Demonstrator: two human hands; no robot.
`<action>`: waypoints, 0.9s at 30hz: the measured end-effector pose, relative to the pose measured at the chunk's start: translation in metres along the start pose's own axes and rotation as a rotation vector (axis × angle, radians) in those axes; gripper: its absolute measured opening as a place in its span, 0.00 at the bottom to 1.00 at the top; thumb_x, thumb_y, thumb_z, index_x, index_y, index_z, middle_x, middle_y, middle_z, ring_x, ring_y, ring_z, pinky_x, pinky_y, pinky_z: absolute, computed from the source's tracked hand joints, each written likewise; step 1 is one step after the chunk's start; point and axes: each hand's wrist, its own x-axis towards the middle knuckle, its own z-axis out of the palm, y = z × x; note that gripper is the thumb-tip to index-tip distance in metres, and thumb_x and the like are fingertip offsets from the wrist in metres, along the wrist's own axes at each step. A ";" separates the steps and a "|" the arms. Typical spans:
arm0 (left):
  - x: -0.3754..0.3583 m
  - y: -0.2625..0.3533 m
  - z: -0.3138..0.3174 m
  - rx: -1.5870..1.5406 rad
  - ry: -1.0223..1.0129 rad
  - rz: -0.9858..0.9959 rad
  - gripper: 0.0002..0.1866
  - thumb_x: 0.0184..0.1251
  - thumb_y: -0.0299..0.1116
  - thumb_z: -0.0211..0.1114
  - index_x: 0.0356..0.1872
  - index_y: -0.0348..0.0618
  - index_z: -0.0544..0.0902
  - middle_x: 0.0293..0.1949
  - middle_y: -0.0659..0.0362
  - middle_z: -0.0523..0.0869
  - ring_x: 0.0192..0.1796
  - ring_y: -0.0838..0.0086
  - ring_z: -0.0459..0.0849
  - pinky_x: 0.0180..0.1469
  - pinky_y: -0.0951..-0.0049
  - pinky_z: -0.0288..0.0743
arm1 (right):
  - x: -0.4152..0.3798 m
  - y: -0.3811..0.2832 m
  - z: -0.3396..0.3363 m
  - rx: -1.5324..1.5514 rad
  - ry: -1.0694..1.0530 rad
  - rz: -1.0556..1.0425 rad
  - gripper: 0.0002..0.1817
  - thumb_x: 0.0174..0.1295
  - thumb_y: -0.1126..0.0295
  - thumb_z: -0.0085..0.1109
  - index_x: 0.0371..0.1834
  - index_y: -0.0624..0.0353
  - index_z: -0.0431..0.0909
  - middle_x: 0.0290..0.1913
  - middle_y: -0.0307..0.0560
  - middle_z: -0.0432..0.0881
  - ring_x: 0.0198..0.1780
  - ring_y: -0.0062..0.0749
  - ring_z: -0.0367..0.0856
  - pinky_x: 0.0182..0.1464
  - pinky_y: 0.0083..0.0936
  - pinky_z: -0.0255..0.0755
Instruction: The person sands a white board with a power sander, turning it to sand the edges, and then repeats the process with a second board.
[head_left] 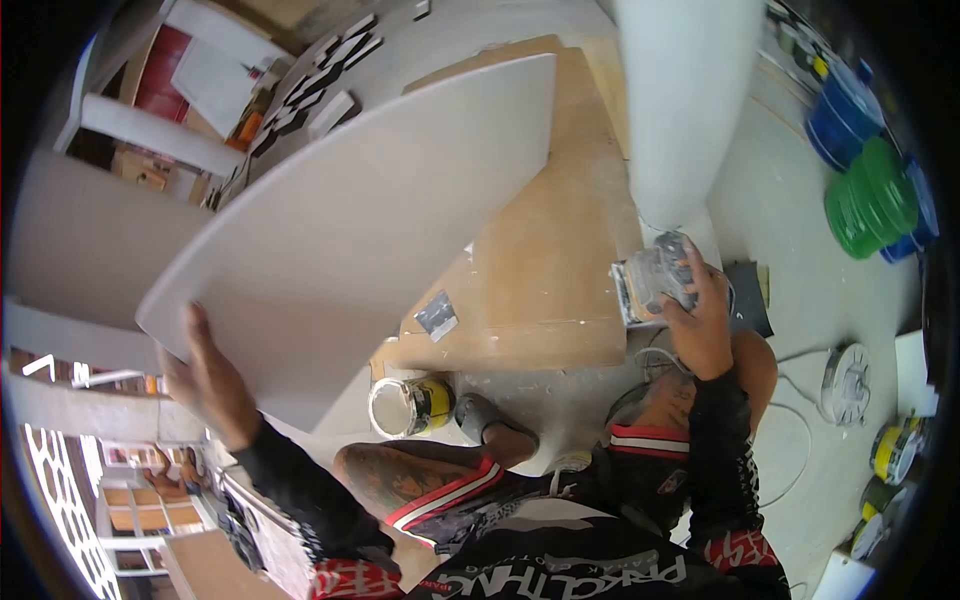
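Observation:
My left hand (212, 378) grips the lower left edge of a large white panel (350, 210) with a curved upper edge, thumb on the near face and fingers around the edge. The panel stands tilted over a brown board (545, 270). Off to the right, my right hand (702, 325) is wrapped around a dusty grey power sander (660, 275) beside the board's right edge. Its underside is hidden from me. A worn square of sandpaper (437, 315) lies on the board below the panel.
A yellow-labelled paint bucket (412, 405) stands near my foot. A white column (690, 100) rises beyond the sander. Right of me are a cable reel (846, 385) with loose cord, a green bucket (872, 200) and a blue bucket (845, 118). Dark-and-white pieces (330, 75) lie at the back.

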 end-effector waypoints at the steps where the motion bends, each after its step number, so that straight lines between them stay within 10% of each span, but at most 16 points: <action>1: -0.023 -0.012 -0.010 -0.033 0.040 -0.033 0.21 0.75 0.40 0.69 0.55 0.29 0.84 0.46 0.53 0.89 0.48 0.71 0.85 0.54 0.71 0.79 | -0.002 0.001 -0.001 0.000 -0.022 -0.019 0.44 0.57 0.77 0.66 0.81 0.50 0.65 0.58 0.54 0.73 0.53 0.41 0.75 0.57 0.33 0.75; 14: -0.330 -0.110 -0.034 -0.158 0.145 -0.518 0.25 0.67 0.43 0.76 0.50 0.28 0.81 0.45 0.52 0.85 0.46 0.66 0.84 0.52 0.67 0.77 | 0.037 -0.152 -0.017 0.353 -0.050 -0.208 0.41 0.64 0.82 0.63 0.82 0.61 0.62 0.69 0.55 0.75 0.66 0.35 0.75 0.71 0.28 0.65; 27: -0.369 -0.107 -0.014 -0.205 -0.107 -0.304 0.18 0.49 0.25 0.83 0.40 0.40 0.84 0.41 0.50 0.84 0.42 0.59 0.86 0.46 0.64 0.80 | 0.029 -0.192 0.022 0.173 -0.336 -0.288 0.41 0.62 0.80 0.67 0.81 0.59 0.64 0.69 0.55 0.77 0.68 0.35 0.75 0.71 0.29 0.67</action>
